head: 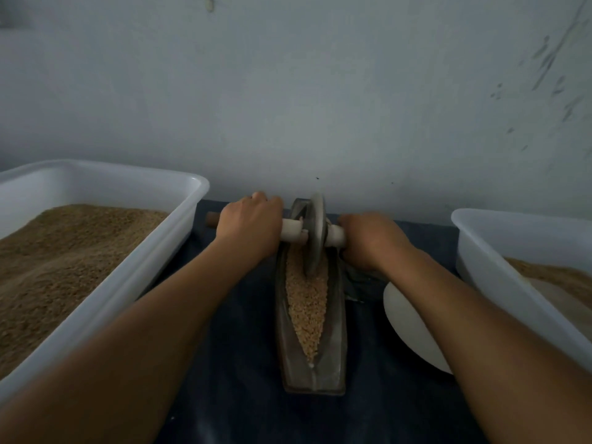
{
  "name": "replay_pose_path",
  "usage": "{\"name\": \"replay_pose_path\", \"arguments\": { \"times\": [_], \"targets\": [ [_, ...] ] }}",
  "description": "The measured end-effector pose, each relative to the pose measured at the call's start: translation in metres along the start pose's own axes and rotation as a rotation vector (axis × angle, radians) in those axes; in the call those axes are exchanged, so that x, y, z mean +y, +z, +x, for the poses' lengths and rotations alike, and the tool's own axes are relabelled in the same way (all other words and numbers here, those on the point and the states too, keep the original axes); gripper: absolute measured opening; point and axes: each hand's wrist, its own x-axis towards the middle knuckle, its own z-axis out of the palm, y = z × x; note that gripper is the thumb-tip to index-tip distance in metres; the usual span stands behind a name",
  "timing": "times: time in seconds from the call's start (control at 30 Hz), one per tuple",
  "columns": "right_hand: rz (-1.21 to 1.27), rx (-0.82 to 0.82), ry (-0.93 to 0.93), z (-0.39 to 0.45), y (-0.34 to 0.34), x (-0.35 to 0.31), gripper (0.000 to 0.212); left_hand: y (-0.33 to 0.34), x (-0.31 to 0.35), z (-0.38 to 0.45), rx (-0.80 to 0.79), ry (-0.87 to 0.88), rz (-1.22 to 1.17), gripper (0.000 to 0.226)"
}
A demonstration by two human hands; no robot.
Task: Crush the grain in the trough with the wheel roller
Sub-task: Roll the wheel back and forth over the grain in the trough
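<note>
1. While I watch from the head view, both bare arms reach forward over a dark blue cloth (243,331) with a matte, woven look.
2. Trough (336,341): long, narrow, boat-shaped, dull grey metal, pointed at the near end, running straight away from me toward the wall (320,91).
3. Grain (307,302): pale tan, coarse, pebbly; fills the trough's V-shaped channel, tapering to a point at the near end.
4. Wheel roller (315,232): thin grey metal disc, upright, edge down in the grain at the far end of the trough. A round axle handle (290,230) runs through its centre; white sleeves show on both sides of the disc, and a brown wooden tip pokes out at far left.
5. Left hand (248,225): fingers curled over the handle left of the disc, a firm wrap, knuckles up.
6. Right hand (373,240): fingers curled over the handle right of the disc, same wrap.
7. So the disc sits between the two grips, just beside each hand; most of the grain lies nearer to me than the wheel, under the line between my forearms.
8. Left white tub (105,302): smooth rectangular plastic, heaped with fine brown granular material.
9. Right white tub (487,283): same plastic, a thinner brown layer inside.
10. White bowl (407,328): round, smooth, partly hidden under the right forearm.
</note>
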Motion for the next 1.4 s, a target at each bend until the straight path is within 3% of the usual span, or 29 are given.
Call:
{"name": "replay_pose_path", "arguments": {
  "times": [0.23, 0.5, 0.67, 1.0, 1.27, 1.4],
  "targets": [
    [-0.025, -0.007, -0.005, 0.009, -0.002, 0.001, 0.027, 0.002, -0.001, 0.002, -0.014, -0.009, -0.001, 0.031],
    [0.022, 0.343, -0.084, -0.057, 0.009, -0.012, 0.025, -0.005, 0.000, -0.041, -0.044, 0.015, 0.029, 0.030],
    [0.051, 0.442, -0.128, -0.099, 0.002, -0.021, 0.019, -0.006, 0.003, -0.077, 0.111, 0.086, -0.003, 0.040],
    [0.173, 0.472, -0.121, -0.139, -0.008, -0.028, 0.032, -0.011, 0.003, -0.109, 0.232, 0.143, -0.041, 0.049],
    [0.010, 0.477, -0.084, -0.084, 0.012, -0.018, 0.023, 0.004, 0.000, -0.062, 0.158, 0.100, -0.013, 0.045],
    [0.012, 0.390, -0.057, -0.051, 0.014, -0.010, 0.023, 0.011, -0.001, -0.029, 0.135, 0.070, -0.009, 0.043]
  ]
}}
